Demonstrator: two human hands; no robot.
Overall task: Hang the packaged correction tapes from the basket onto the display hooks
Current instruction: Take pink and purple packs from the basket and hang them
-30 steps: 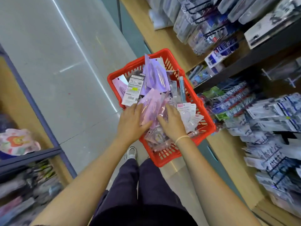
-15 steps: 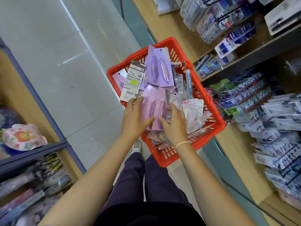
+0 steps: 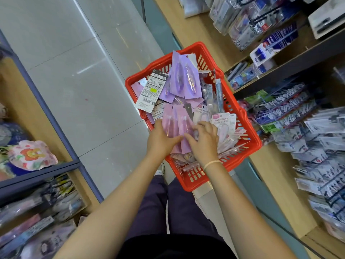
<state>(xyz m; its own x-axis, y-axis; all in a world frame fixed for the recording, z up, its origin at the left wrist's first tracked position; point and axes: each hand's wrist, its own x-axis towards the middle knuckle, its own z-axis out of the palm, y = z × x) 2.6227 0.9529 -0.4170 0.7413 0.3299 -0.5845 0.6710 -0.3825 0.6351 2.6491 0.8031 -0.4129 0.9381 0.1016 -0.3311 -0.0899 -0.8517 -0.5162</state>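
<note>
Pink correction tape packs (image 3: 176, 126) sit fanned above the near half of the red basket (image 3: 251, 144), gripped by the left hand (image 3: 161, 142); its thumb lies across them. The right hand (image 3: 204, 142) touches their right edge, fingers (image 3: 204, 125) loosely bent; whether they grip is unclear. Display hooks (image 3: 291, 107) hang right of the basket.

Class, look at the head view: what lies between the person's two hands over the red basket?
In the head view, pink packets lie between the left hand and right hand, both hands gripping them.
</note>
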